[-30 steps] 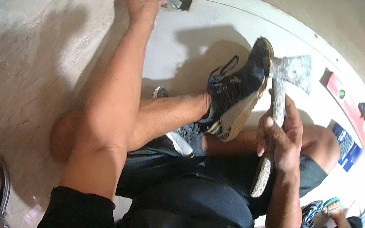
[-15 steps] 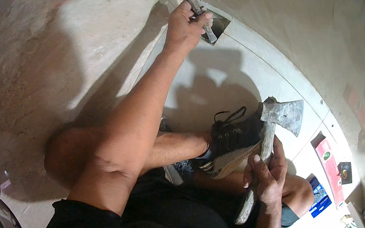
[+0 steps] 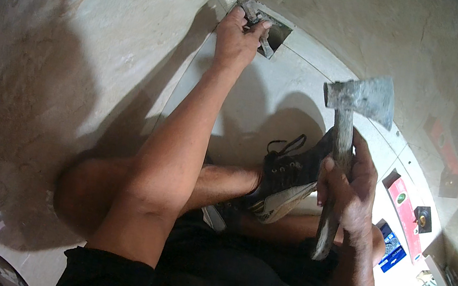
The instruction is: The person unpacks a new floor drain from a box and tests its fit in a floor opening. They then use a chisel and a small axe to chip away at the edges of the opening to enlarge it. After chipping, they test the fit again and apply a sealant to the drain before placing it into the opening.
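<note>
Closest in, the right hand [image 3: 351, 194] has its fingers wrapped around the middle of a hatchet with a weathered grey wooden handle and a dull, scuffed metal head [image 3: 342, 141]. The grip sits partway up the handle, probably because that makes the heavy head easier to steer. The hatchet's blunt back faces left and its wide cutting edge faces right, an orientation that seems to favour the blunt side. That forearm rises steeply from the lower right, the thumb lying across the handle. Just beyond, a black lace-up shoe with a pale sole [image 3: 289, 180] rests behind the hatchet on a crossed leg. Farther out, the left arm reaches nearly straight, and the left hand [image 3: 238, 41] has its thumb and fingers closed around a short grey metal chisel [image 3: 249, 9]. The chisel slants, its flat tip over the dark square opening [image 3: 282, 35] in the pale floor tile [image 3: 268, 89]; whether the tip touches the edge cannot be told. The fingers hold the shaft below its blunt end, likely so that end stands clear. Behind the opening rises a glossy beige wall [image 3: 381, 29].
</note>
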Tool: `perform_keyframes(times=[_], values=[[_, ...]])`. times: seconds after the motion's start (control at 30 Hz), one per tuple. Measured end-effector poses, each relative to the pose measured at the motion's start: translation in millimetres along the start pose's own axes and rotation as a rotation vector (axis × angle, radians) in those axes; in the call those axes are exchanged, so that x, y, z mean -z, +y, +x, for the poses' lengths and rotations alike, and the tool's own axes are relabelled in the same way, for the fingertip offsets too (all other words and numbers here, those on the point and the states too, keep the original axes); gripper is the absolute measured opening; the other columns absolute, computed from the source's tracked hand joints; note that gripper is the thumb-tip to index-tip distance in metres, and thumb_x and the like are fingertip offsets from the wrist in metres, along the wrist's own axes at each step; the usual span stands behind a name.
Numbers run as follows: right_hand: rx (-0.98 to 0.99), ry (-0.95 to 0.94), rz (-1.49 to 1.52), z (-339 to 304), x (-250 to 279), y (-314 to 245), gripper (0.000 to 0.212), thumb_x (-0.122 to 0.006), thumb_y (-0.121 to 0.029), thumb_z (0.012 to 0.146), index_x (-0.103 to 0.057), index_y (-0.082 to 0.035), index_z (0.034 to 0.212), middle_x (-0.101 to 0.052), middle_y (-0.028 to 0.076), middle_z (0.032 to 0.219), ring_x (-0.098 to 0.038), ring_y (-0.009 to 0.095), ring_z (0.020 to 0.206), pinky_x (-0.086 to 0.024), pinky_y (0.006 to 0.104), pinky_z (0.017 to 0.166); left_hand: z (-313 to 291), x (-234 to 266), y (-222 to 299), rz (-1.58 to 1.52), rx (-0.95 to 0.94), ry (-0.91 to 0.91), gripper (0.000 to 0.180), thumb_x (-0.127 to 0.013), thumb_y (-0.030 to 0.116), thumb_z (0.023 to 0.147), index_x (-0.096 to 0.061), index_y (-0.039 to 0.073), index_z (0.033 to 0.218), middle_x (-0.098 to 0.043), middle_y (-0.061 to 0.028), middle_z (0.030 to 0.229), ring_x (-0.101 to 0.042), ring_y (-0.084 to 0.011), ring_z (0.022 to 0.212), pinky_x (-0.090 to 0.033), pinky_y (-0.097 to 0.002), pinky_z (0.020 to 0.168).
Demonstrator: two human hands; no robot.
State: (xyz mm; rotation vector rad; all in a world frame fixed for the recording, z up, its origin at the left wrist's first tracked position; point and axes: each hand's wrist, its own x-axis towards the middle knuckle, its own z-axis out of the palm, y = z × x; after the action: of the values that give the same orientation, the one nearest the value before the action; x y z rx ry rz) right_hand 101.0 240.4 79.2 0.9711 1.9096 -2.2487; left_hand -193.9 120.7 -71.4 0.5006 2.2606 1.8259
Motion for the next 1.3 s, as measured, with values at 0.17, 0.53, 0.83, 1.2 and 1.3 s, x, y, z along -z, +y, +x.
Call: perform_keyframes(times=[0.17,0.53,0.83,1.2,1.3], values=[[0.111,-0.016,-0.232,28.2,0.0,-22.0,0.056,-0.055,-0.016,0.106,-0.036,0.006,0.154,-0.059,0.005,0.074,-0.054,0.01,0.053,-0.042,0.0266,0.046,-0.8,2.7,-2.5,0.104,0.022,0.046,0.025,-0.079,0.007,0.09,-0.063,-0.002,0.107,-0.074,-0.0099,0.091,-0.071,-0.0171,0.082,-0.057,-0.0321,0.077],[0.757,-0.064,-0.891,114.2,-19.1,-60.5,0.034,-0.057,-0.015,0.103,-0.056,-0.002,0.135,-0.07,0.028,0.088,-0.071,0.043,0.08,-0.055,0.0522,0.068,0.3,5.2,-16.5,0.111,0.046,-0.083,0.034,-0.073,0.015,0.096,-0.055,0.003,0.122,-0.073,-0.0109,0.105,-0.075,-0.0217,0.091,-0.065,-0.0353,0.068],[0.609,-0.334,-1.128,135.7,-53.6,-132.3,0.029,-0.052,-0.019,0.105,-0.053,-0.006,0.131,-0.072,0.022,0.087,-0.074,0.032,0.079,-0.06,0.0435,0.067,-3.1,8.4,-7.4,-0.084,0.149,-0.045,0.032,-0.072,0.01,0.095,-0.055,0.001,0.121,-0.075,-0.011,0.094,-0.074,-0.019,0.076,-0.059,-0.033,0.067],[0.718,-0.25,-1.392,152.6,-68.4,-128.1,0.027,-0.051,-0.012,0.104,-0.054,0.002,0.128,-0.067,0.018,0.075,-0.072,0.031,0.07,-0.059,0.0419,0.059,-11.9,5.5,18.5,0.107,0.126,-0.007,0.031,-0.07,0.007,0.094,-0.053,-0.001,0.118,-0.074,-0.0128,0.096,-0.076,-0.0211,0.083,-0.059,-0.033,0.073],[0.934,-0.322,-1.374,170.3,-61.5,-123.6,0.031,-0.051,-0.013,0.105,-0.053,0.002,0.131,-0.067,0.017,0.074,-0.071,0.029,0.066,-0.059,0.0402,0.056,-12.1,4.0,21.1,0.054,0.082,-0.006,0.031,-0.07,0.006,0.094,-0.053,-0.001,0.118,-0.074,-0.0131,0.094,-0.075,-0.0209,0.082,-0.059,-0.0338,0.072]])
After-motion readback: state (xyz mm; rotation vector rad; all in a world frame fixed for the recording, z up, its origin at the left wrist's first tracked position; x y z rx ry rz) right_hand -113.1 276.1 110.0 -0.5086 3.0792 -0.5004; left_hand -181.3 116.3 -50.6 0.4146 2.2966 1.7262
